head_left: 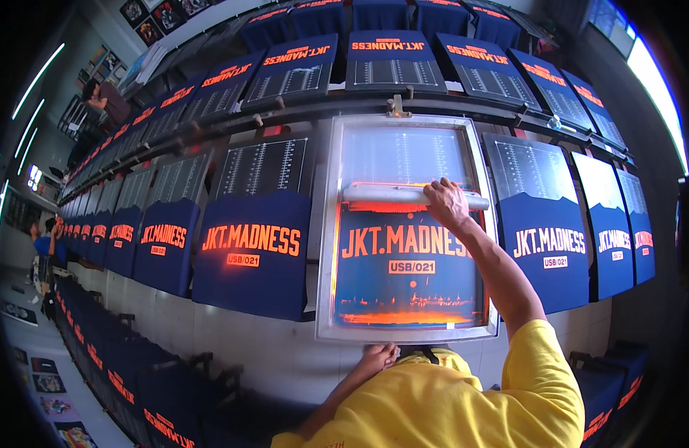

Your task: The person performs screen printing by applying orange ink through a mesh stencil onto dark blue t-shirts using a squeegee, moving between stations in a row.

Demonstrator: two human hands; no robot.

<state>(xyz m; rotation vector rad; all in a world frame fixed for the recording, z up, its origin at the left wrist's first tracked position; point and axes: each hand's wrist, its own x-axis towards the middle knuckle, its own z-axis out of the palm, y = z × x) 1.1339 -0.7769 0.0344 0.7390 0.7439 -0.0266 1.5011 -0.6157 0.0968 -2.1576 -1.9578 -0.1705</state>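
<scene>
My right hand (447, 201) is wrapped over the right part of a long grey squeegee (385, 196). The squeegee lies crosswise on the mesh of a metal-framed printing screen (323, 246), toward its far half. Bright orange ink (382, 318) streaks the near end of the mesh and shows along the squeegee. Block lettering and a small label are visible through the screen. Close to the frame's near edge, my left hand (382, 355) is closed with fingers curled; what they hold, if anything, is hidden.
Navy shirts with printed lettering lie on slanted boards, such as a shirt (251, 280) left of the screen and another shirt (542, 280) right of it. A metal rail (300, 112) with clamps runs behind. Other people, including a person (108, 103), are at the far left.
</scene>
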